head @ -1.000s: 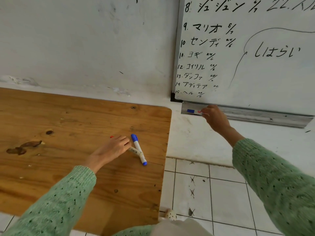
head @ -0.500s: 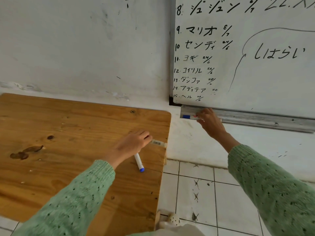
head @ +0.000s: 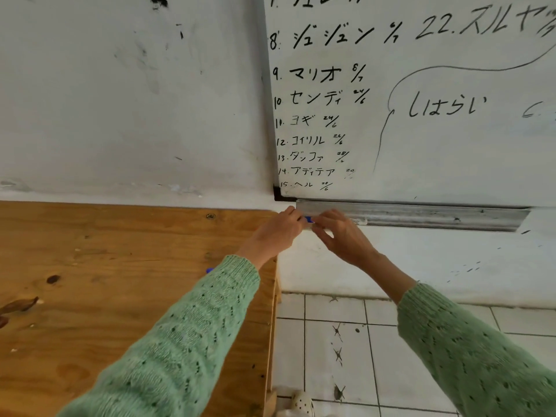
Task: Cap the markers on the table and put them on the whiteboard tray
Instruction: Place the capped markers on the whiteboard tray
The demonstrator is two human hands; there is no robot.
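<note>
Both of my hands meet at the left end of the metal whiteboard tray. My left hand is closed around a marker taken from the table, and the fingers hide most of it. My right hand grips a white marker lying in the tray; its blue cap shows between the two hands and its labelled end sticks out to the right. The blue tip of another marker peeks out beside my left sleeve on the wooden table.
The whiteboard, covered in black writing, hangs on the white wall above the tray. The table's right edge ends just below the tray's left end. White floor tiles lie below on the right.
My left hand has lifted a marker off the table and carried it up and right to the tray's left end. My right hand stayed at the blue-capped marker. The view has moved closer.
</note>
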